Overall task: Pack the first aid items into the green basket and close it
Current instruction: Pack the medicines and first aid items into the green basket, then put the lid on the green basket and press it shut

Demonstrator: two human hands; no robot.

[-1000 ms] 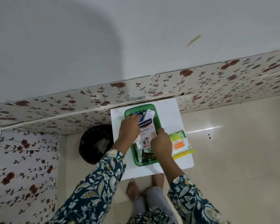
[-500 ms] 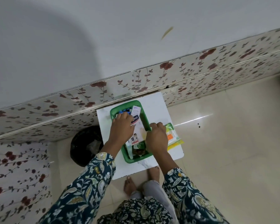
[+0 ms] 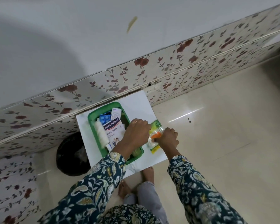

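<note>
The green basket (image 3: 92,125) stands open on a small white table (image 3: 136,104). Inside lie a Hansaplast plaster box (image 3: 113,128), a blue blister pack (image 3: 105,119), a white gauze roll (image 3: 101,135) and a small white carton (image 3: 116,111). To the basket's right lies a clear packet with green and orange print (image 3: 155,133). My left hand (image 3: 135,133) reaches across the basket's right rim and touches the packet's left edge. My right hand (image 3: 168,137) grips its right side. A yellow-green strip (image 3: 155,149) shows under the packet.
A black bin (image 3: 71,155) stands on the floor left of the table. A floral-patterned wall panel (image 3: 168,65) runs behind the table. Glossy cream floor tiles (image 3: 225,135) spread to the right. My bare feet (image 3: 136,183) are just below the table's near edge.
Both hands left the plaster box, which now lies in the basket, and moved right onto the clear packet. The camera view shifted.
</note>
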